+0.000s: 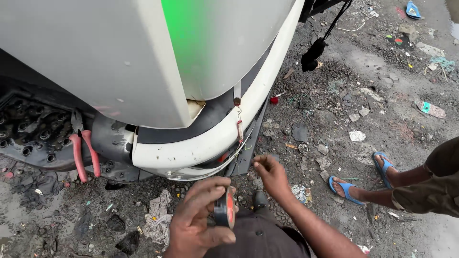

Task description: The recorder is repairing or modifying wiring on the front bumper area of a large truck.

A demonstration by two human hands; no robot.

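My left hand [196,217] grips a roll of black tape [224,209] with a red core, held low in the middle of the view. My right hand [270,173] is just right of it, fingertips pinched together near thin wires [239,125] that hang from the underside of a white curved vehicle bumper [205,143]. The pinched fingers seem to hold a thin strand or the tape's end; it is too fine to tell. A large white body panel [95,57] fills the upper left.
Pliers with red handles [83,153] rest on the dark vehicle part at the left. Another person's feet in blue sandals [363,181] stand on the right. The ground [334,95] is wet, muddy and littered with stones, paper scraps and rags [158,217].
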